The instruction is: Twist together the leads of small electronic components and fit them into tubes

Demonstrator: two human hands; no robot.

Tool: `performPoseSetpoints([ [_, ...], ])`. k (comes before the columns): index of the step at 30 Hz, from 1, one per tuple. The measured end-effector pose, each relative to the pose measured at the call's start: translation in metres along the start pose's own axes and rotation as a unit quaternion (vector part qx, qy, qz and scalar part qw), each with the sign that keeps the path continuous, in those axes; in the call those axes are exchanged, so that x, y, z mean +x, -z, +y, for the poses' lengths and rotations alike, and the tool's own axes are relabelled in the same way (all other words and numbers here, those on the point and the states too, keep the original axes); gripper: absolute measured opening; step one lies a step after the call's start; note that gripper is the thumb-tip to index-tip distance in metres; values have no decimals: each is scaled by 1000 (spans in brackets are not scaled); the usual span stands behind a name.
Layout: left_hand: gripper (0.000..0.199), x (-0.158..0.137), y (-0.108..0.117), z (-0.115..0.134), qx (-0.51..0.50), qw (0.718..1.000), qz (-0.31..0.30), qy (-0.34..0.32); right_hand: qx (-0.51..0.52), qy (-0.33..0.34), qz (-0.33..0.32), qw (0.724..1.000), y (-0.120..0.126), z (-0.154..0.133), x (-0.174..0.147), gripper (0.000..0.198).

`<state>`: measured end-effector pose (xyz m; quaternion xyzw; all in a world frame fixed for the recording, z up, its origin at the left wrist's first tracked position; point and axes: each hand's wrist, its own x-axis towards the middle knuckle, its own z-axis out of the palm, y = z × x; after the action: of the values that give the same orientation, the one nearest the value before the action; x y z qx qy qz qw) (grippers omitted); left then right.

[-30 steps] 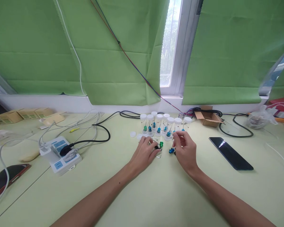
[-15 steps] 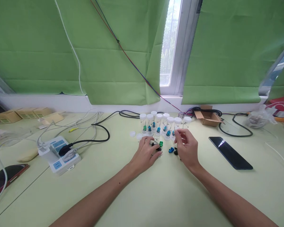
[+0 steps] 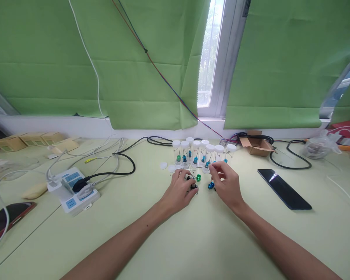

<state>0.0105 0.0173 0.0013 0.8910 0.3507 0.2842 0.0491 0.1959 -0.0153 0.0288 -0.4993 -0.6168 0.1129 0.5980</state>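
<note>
My left hand (image 3: 181, 187) rests on the table with its fingers curled around a small black part (image 3: 194, 186), whose exact kind I cannot make out. Thin metal pieces lie by its fingertips. My right hand (image 3: 226, 181) is closed in a pinch on a thin dark rod (image 3: 202, 167) that points left. Between the hands lie a small green knobbed piece (image 3: 198, 177) and a blue knobbed piece (image 3: 211, 185). Just behind stand several clear tubes with white caps (image 3: 196, 144), with blue or green pieces and thin rods inside.
Loose white caps (image 3: 163, 165) lie left of the tubes. A black phone (image 3: 283, 188) is at right, a small open cardboard box (image 3: 258, 149) behind it. On the left are a white power strip (image 3: 76, 194) with cables, another phone (image 3: 10, 217) and small boxes (image 3: 10, 144).
My right hand has moved slightly left and down, bringing the thin rod in front of the tubes. The black part has shifted a little in my left fingers.
</note>
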Motion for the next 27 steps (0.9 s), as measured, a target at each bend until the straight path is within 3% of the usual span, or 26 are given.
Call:
performPoseSetpoints([
  [10,14,0,-2,-4,-16,1000,-6,-17,6,5,-4,1000,0,1,2,21],
  [18,8,0,4,2,-43,999,7,-33,18,-30,-38,999,-3,0,0,24],
  [27,11,-1,5,2,-85,992,74,59,14,-23,-58,998,-2,2,-2,25],
])
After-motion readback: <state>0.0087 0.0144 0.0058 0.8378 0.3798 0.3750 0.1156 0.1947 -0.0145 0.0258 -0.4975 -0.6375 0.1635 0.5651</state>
